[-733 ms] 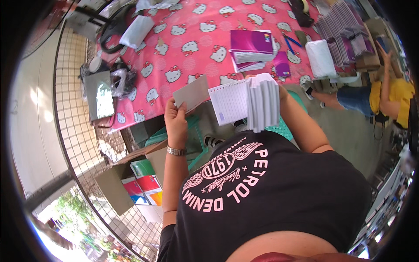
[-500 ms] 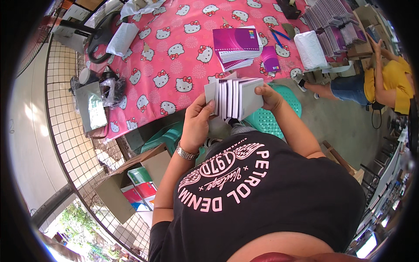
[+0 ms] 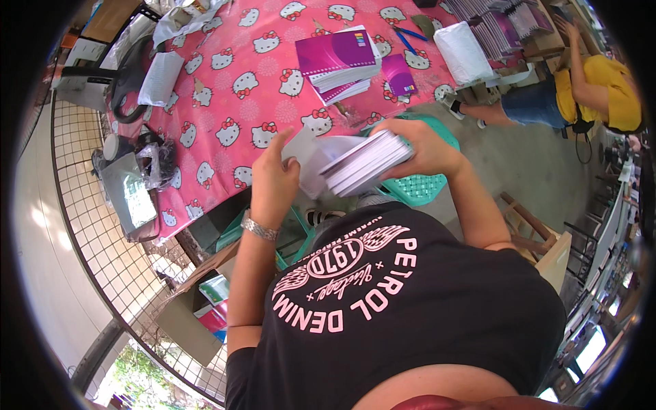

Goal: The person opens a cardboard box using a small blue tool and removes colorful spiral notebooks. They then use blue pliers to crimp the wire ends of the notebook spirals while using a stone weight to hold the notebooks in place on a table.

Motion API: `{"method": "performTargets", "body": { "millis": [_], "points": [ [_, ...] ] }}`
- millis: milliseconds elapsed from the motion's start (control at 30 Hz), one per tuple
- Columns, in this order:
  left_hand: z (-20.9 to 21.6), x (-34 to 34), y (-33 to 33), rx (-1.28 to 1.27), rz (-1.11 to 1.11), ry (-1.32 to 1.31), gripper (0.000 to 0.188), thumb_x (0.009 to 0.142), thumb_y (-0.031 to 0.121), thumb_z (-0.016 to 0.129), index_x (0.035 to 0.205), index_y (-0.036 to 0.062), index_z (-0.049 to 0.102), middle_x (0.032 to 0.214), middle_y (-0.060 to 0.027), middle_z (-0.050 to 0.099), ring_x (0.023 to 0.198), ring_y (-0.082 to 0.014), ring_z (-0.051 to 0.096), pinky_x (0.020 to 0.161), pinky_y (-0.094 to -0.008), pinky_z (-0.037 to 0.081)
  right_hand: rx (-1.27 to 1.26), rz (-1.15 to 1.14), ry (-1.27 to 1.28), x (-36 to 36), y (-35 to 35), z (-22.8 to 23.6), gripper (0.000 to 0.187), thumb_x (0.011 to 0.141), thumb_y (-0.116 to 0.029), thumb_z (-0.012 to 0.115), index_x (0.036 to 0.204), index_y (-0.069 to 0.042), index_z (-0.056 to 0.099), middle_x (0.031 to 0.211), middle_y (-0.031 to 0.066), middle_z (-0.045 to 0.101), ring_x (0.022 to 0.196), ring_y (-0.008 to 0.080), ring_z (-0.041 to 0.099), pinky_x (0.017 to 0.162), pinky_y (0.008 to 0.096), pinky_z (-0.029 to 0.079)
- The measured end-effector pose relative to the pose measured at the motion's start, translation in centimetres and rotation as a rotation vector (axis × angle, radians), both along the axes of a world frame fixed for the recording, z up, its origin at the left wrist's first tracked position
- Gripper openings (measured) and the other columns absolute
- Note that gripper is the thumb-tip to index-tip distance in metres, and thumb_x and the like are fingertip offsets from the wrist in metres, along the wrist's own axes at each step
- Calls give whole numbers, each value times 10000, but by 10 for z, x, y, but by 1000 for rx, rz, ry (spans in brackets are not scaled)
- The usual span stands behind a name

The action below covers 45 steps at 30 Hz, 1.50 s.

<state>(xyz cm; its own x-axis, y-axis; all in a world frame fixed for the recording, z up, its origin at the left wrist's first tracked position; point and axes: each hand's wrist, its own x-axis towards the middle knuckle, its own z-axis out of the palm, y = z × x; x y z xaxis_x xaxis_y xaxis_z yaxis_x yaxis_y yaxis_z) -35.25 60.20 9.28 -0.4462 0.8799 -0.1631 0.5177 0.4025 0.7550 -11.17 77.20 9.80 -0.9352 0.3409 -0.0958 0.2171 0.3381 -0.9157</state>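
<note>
My right hand (image 3: 432,149) is closed around a thick stack of small notebooks (image 3: 369,164), its page edges fanned out in front of my body. At the stack's left side a pale cover (image 3: 305,162) stands away from the pages, blurred by motion. My left hand (image 3: 275,179), with a metal watch on the wrist, is at that cover's outer edge, thumb bent against it and index finger stretched upward. Beyond my hands, a pile of purple spiral-hole notebooks (image 3: 336,58) lies on the pink table (image 3: 225,102), with a single purple notebook (image 3: 398,75) beside it.
Blue pliers-like handles (image 3: 410,39) and a white wrapped pack (image 3: 463,53) lie at the far right, before stacked notebooks (image 3: 485,27). A green stool (image 3: 418,189) stands under my right forearm. Left are a cardboard box (image 3: 191,329) and wire mesh; a person in yellow (image 3: 594,92) stands right.
The stack has tilted and now rests mainly in my right hand. My left hand has moved left, and the pale cover has swung away from the pages.
</note>
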Motion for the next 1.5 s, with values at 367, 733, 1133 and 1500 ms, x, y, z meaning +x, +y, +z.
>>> {"method": "performTargets", "body": {
  "millis": [367, 733, 1133, 1500],
  "points": [
    [-32, -6, 20, -141, -102, -1131, 488, 897, 220, 683, 1277, -50, 538, 1115, -91, 629, 1040, -138, 578, 928, -293, 443, 88, 131, -43, -51, 6, -1, 594, 611, -254, 835, 1121, -57, 603, 1000, 150, 665, 948, 334, 644, 819, 400, 511],
    [1, 11, 39, -70, -176, -910, 762, 700, 142, 802, 1329, -40, 413, 1188, -126, 568, 1081, -207, 575, 920, -348, 480, -104, -115, -71, -64, 23, 23, 941, 608, -330, 880, 1391, -82, 421, 1167, 108, 591, 1024, 207, 591, 865, 332, 492],
    [29, 22, 98, 525, 251, -1441, 517, 954, 351, 567, 1349, 42, 441, 1316, -94, 551, 1220, -256, 524, 1051, -443, 396, -554, -658, 371, -81, 9, 31, 762, 802, -311, 741, 1380, -5, 351, 1050, 104, 595, 933, 169, 602, 841, 369, 491],
    [27, -29, 162, 173, 326, -676, 415, 909, 351, 653, 1116, -9, 622, 1010, -74, 649, 948, -186, 605, 837, -335, 475, -50, -539, -17, -96, 148, 23, 500, 787, -351, 663, 1169, -43, 564, 991, 118, 630, 855, 225, 622, 783, 353, 475]
  ]
}}
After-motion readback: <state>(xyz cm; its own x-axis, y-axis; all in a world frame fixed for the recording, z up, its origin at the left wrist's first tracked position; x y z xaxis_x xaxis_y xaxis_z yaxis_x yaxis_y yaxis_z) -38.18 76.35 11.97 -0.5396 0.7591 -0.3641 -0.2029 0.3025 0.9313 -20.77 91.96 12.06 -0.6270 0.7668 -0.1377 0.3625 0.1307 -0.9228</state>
